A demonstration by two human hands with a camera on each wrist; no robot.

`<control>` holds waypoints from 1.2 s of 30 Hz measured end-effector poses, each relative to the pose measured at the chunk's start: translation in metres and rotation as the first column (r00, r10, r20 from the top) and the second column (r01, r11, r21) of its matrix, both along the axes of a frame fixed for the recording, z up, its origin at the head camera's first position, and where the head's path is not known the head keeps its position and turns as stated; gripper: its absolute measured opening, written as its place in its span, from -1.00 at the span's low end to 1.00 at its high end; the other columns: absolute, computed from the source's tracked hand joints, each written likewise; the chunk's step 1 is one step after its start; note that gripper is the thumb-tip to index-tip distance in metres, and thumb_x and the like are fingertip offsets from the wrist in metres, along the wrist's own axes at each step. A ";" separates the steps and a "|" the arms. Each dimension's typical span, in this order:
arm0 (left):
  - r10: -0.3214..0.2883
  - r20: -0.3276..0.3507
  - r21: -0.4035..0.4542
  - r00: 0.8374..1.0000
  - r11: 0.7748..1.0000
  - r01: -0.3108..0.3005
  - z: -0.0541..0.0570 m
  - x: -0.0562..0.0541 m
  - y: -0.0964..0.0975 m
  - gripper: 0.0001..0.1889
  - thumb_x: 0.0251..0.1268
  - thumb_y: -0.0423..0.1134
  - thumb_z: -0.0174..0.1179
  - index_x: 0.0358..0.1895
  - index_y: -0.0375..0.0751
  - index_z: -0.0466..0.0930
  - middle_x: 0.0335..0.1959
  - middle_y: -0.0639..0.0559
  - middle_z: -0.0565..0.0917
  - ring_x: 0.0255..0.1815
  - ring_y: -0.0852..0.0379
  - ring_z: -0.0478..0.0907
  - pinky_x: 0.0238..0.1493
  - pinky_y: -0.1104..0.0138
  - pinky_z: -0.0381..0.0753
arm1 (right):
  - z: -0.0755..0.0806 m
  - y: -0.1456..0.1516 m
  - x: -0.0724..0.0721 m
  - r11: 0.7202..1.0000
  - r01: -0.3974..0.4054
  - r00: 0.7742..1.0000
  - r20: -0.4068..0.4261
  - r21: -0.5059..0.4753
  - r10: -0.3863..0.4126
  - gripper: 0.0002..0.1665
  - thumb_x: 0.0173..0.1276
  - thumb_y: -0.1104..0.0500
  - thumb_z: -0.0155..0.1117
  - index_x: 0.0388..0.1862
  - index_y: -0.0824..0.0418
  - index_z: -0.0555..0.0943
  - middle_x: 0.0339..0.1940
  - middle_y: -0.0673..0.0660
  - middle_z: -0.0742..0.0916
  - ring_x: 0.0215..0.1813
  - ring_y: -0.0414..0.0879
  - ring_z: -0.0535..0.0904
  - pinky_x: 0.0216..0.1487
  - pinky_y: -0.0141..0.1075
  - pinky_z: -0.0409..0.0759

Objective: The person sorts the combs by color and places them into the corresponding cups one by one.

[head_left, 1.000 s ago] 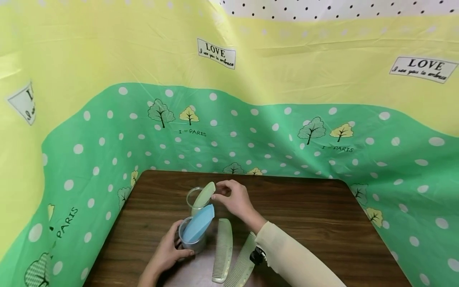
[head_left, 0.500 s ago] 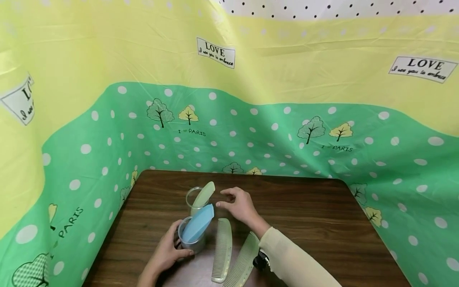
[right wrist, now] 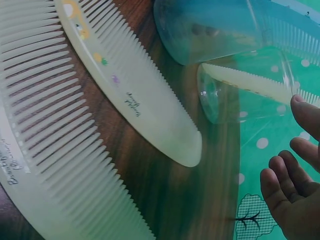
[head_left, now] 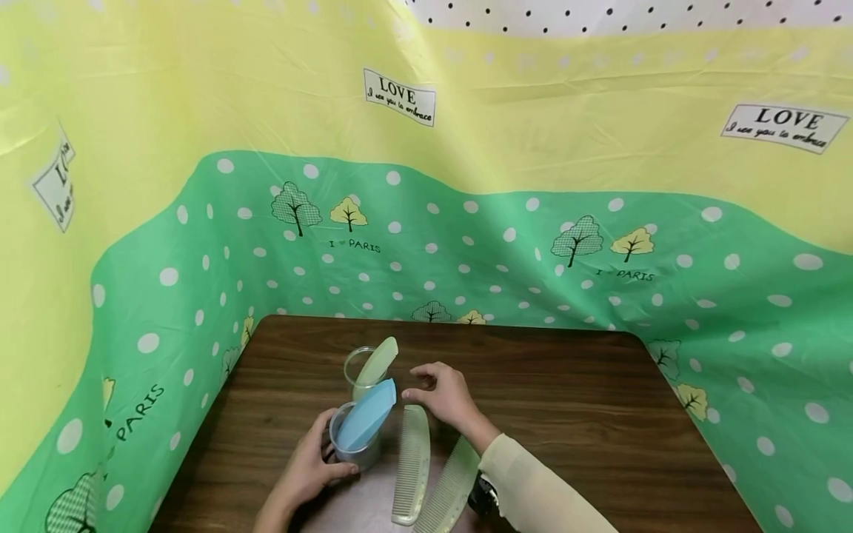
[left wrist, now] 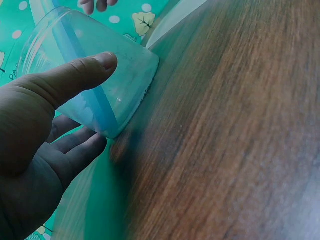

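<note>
While L hand (head_left: 308, 460) round clear cup (head_left: 368, 453), R hand (head_left: 448, 394) loose, empty, nr green combs (head_left: 412, 466).

On the bench (head_left: 600, 414), a clear cup (head_left: 366, 458) bearing a leaning blue comb (head_left: 368, 418) is held from eight o'clock by the left-hand grip (head_left: 309, 463). At that cup's twelve o'clock, a green comb (head_left: 378, 364) is held in a second cup (head_left: 355, 370). Two toothed combs (head_left: 416, 463) are laid at four o'clock; the right-hand grip (head_left: 445, 396) is seen at two.
</note>
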State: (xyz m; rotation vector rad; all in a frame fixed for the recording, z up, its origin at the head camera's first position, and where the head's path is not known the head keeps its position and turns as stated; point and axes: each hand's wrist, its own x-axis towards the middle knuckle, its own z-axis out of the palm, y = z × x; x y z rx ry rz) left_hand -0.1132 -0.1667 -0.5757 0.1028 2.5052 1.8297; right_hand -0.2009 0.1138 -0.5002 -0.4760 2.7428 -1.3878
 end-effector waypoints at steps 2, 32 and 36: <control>0.002 -0.002 -0.002 1.000 1.000 -0.002 0.000 0.000 0.000 0.07 -0.36 -0.46 0.71 0.42 -0.11 0.36 0.33 -0.18 0.54 0.40 -0.20 0.44 0.33 0.14 0.53 | -0.003 0.001 0.000 1.000 -0.002 1.000 0.006 -0.001 0.002 -0.50 0.25 -0.01 0.57 0.12 0.13 0.73 0.02 0.22 0.74 -0.07 -0.04 0.65 -0.10 -0.18 0.66; 0.009 -0.003 -0.002 1.000 1.000 -0.009 0.000 0.001 0.000 0.07 -0.36 -0.46 0.71 0.42 -0.10 0.37 0.33 -0.17 0.54 0.40 -0.21 0.44 0.32 0.15 0.54 | -0.035 0.001 0.005 0.995 -0.073 0.994 0.086 0.067 0.067 -0.45 0.20 0.09 0.61 0.13 0.29 0.71 0.00 0.23 0.77 -0.05 0.09 0.66 -0.12 -0.13 0.65; 0.003 0.000 -0.011 1.000 1.000 -0.003 -0.001 0.002 0.000 0.07 -0.35 -0.44 0.71 0.42 -0.09 0.36 0.34 -0.19 0.53 0.40 -0.22 0.44 0.33 0.15 0.54 | -0.037 0.001 0.006 0.992 -0.097 0.990 0.111 0.083 0.087 -0.43 0.20 0.09 0.61 0.15 0.28 0.70 0.03 0.20 0.77 -0.04 0.08 0.64 -0.12 -0.13 0.63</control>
